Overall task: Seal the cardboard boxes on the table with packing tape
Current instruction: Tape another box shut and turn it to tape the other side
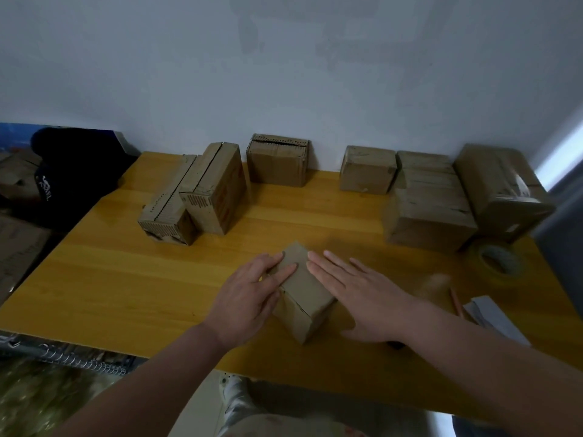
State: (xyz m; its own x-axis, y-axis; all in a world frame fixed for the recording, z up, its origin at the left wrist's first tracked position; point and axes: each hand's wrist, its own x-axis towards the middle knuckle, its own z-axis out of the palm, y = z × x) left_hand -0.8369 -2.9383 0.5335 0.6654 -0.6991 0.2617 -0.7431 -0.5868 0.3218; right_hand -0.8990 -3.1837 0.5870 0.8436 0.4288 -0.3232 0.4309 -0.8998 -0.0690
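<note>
Both hands, left hand (252,288) and right hand (362,291), press flat, fingers spread and gripping nothing, on the small box (303,291) at the tabletop's (126,279) near edge. Next likely calls for the tape roll (498,260) on the right.

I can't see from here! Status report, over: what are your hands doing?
Both hands flat and open: left hand, right hand pressing small cardboard box. Tape roll untouched, far right. Nothing in the way.

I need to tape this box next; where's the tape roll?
In the head view, the tape roll lies flat on the table's right side, just in front of the large boxes.
</note>
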